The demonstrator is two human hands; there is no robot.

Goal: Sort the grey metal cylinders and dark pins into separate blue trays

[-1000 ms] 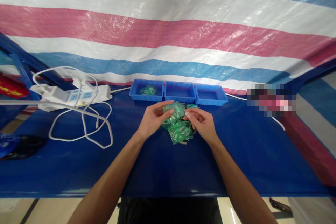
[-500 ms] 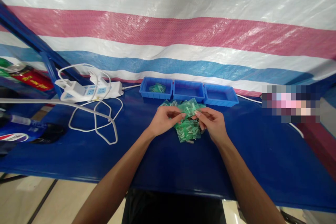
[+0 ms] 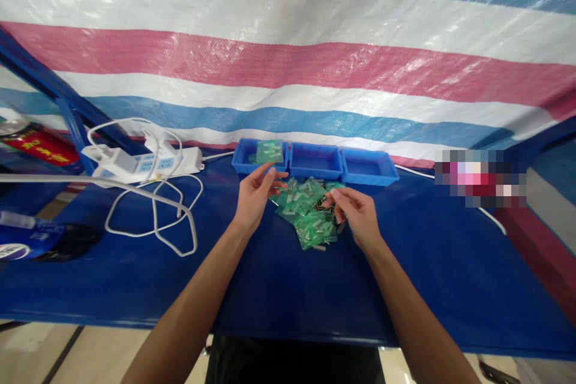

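A heap of small green bags (image 3: 310,216) with little metallic-looking pieces lies on the blue table. Three blue bins stand in a row behind it. A green bag (image 3: 269,151) shows at the left bin (image 3: 242,165), above or inside it, just beyond the fingertips of my left hand (image 3: 255,192); that hand has its fingers apart and holds nothing. The middle bin (image 3: 315,162) and right bin (image 3: 369,167) show bare blue insides. My right hand (image 3: 353,210) is at the right side of the heap, fingers curled near the bags; whether it grips anything is unclear.
White power strip (image 3: 148,165) and looped cable (image 3: 155,231) lie on the left, near a dark bottle (image 3: 45,240) and a red can (image 3: 40,143). A striped sheet (image 3: 288,66) hangs behind the bins. A blurred object (image 3: 481,177) is at the right.
The green bag held between both hands has left them and is now at the left bin. My left hand has moved left and opened; my right hand has separated from it. The view has shifted slightly.
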